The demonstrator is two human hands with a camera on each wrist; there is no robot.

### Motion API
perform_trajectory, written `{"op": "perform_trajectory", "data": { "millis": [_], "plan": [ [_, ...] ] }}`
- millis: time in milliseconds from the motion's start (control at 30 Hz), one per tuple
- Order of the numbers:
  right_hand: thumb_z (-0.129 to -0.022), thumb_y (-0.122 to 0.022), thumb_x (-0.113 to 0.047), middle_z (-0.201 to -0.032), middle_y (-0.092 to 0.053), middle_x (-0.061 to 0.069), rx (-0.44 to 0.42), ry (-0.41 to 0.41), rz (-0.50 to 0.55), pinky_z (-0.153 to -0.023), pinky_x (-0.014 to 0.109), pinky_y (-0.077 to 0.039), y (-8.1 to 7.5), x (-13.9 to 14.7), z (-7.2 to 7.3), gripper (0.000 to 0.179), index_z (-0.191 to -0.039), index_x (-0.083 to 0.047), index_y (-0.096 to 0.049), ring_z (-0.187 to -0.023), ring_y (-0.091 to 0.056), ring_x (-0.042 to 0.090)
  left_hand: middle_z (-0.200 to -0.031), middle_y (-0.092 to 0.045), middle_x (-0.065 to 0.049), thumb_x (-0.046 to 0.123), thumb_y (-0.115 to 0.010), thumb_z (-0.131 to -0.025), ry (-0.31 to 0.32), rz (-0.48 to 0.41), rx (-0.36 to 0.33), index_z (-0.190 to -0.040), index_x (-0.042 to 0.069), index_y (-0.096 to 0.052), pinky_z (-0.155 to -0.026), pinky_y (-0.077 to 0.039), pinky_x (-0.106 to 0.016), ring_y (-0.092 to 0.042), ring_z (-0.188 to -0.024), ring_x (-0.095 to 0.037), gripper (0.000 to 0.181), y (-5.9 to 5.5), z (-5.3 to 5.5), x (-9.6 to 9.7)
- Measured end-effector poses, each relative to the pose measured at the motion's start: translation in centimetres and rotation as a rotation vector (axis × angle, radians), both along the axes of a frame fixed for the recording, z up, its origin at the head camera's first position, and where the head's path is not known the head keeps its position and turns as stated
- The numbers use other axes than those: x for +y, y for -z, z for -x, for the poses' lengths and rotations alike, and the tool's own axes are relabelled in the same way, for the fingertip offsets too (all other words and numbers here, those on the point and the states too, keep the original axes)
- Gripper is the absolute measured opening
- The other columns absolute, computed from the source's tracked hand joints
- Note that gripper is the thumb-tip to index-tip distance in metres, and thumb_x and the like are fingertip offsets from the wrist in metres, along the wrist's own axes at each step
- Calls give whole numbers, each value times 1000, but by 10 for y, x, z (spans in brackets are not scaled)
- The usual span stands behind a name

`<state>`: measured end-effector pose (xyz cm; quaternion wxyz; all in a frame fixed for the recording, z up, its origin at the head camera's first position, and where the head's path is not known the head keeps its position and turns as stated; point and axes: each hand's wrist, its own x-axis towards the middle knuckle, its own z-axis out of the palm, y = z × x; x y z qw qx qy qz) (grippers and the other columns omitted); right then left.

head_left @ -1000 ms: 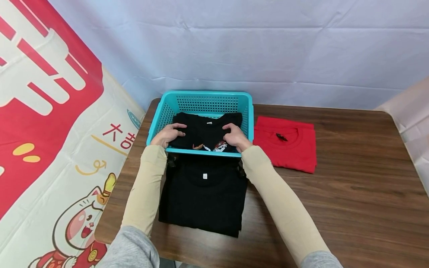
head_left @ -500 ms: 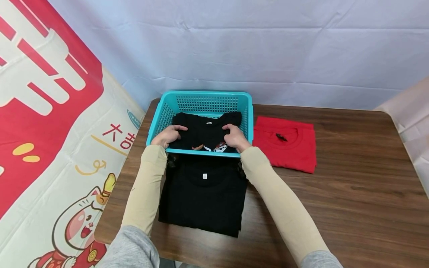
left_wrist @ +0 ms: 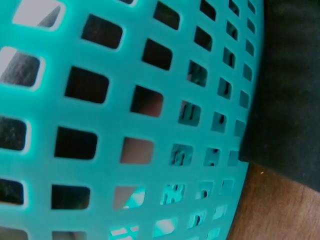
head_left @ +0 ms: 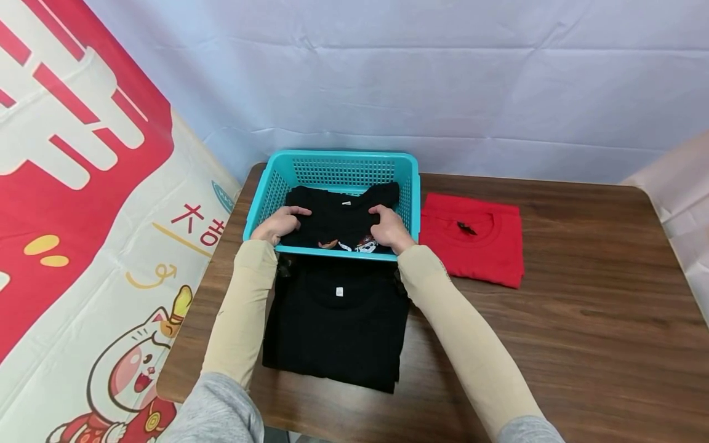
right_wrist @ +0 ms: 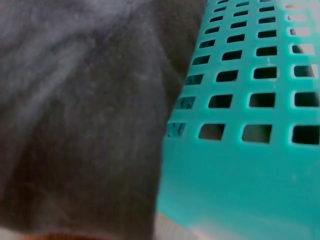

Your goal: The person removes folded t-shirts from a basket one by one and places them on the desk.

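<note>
A black T-shirt point(head_left: 338, 218) with a colourful print along its front edge lies folded inside a turquoise plastic basket point(head_left: 349, 157). My left hand point(head_left: 277, 224) reaches over the basket's front left corner, its index finger stretched across the shirt's left side. At the opposite side my right hand point(head_left: 391, 229) rests on the shirt, thumb and index finger apart. Perforated basket wall point(left_wrist: 115, 120) fills most of the left wrist view, and the right wrist view shows more of the basket point(right_wrist: 240, 180); neither wrist view shows the hands.
Another folded black shirt point(head_left: 332, 332) lies directly in front of the basket, under my forearms. A folded red T-shirt point(head_left: 487, 252) sits to the basket's right on the brown wooden table point(head_left: 598, 295). White cloth point(head_left: 443, 92) hangs behind, with a printed banner point(head_left: 111, 246) at left.
My left hand has shifted slightly inward to the right over the shirt in the basket. The right hand stays nearly in place; basket and other shirts have not moved.
</note>
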<state>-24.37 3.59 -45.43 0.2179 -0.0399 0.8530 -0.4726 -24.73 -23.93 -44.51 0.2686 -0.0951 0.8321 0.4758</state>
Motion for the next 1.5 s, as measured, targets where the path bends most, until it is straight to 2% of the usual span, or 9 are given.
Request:
{"op": "perform_trajectory", "data": {
  "millis": [167, 367, 533, 800, 967, 1033, 1200, 1333, 1500],
  "plan": [
    [-92, -42, 1, -148, -38, 14, 12, -1, -1, -77, 35, -43, 2, 0, 0, 51, -143, -6, -41, -116, -43, 32, -157, -20, -11, -7, -34, -90, 13, -20, 7, -143, 14, -46, -82, -34, -36, -38, -110, -31, 59, -1, -1, 1],
    [-91, -43, 1, -150, -37, 14, 28, 4, -7, -88, 39, -45, 1, 0, -1, 51, -142, -7, -42, -121, -41, 32, -154, -25, -14, -8, -31, -90, 37, -47, 13, -145, 14, -42, -84, -35, -36, -41, -109, -31, 61, 0, -1, 1],
    [-91, -43, 0, -150, -37, 14, 35, 2, -4, -86, 38, -44, 1, -1, -1, 51, -142, -7, -42, -122, -41, 32, -148, -33, -16, -8, -28, -89, 75, -67, 28, -149, 13, -37, -88, -39, -35, -48, -108, -30, 64, 2, 0, 0],
    [-92, -45, -2, -150, -37, 15, 76, 14, 13, -89, 40, -43, 0, 0, 1, 50, -142, -6, -44, -120, -41, 31, -154, -25, -15, -7, -31, -91, 45, -92, 78, -151, 14, -33, -89, -31, -40, -39, -112, -33, 64, 1, 0, 3],
    [-91, -43, 0, -149, -39, 14, 80, 45, 57, -86, 39, -43, -2, 1, 2, 50, -141, -7, -46, -117, -44, 32, -157, -20, -14, -6, -32, -89, 66, -45, 153, -150, 13, -34, -87, -29, -41, -37, -111, -34, 64, 1, 0, 5],
    [-90, -43, 1, -148, -40, 14, 74, 65, 69, -90, 40, -45, -2, 1, 2, 51, -141, -8, -46, -118, -44, 32, -159, -18, -15, -6, -31, -89, 80, -42, 169, -151, 13, -33, -87, -30, -40, -36, -111, -34, 65, 1, 0, 5],
    [-91, -48, 1, -149, -38, 15, 52, 104, 80, -107, 46, -41, -4, 1, 3, 54, -144, -9, -42, -127, -41, 32, -160, -18, -11, -7, -32, -90, 63, -87, 166, -153, 16, -28, -94, -33, -38, -38, -119, -32, 68, -1, 0, 5],
    [-92, -50, 0, -149, -38, 15, 40, 119, 90, -108, 47, -40, -5, 1, 2, 55, -145, -9, -40, -127, -41, 33, -162, -14, -9, -10, -33, -89, 28, -144, 147, -155, 15, -24, -99, -31, -38, -34, -129, -32, 71, -1, 3, 3],
    [-93, -50, -2, -150, -36, 15, 25, 108, 101, -107, 46, -41, -6, 2, 2, 56, -147, -9, -38, -128, -41, 33, -163, -8, -8, -11, -32, -87, 24, -181, 134, -155, 17, -21, -99, -29, -39, -26, -140, -32, 75, -2, 4, 0]
  ]
}}
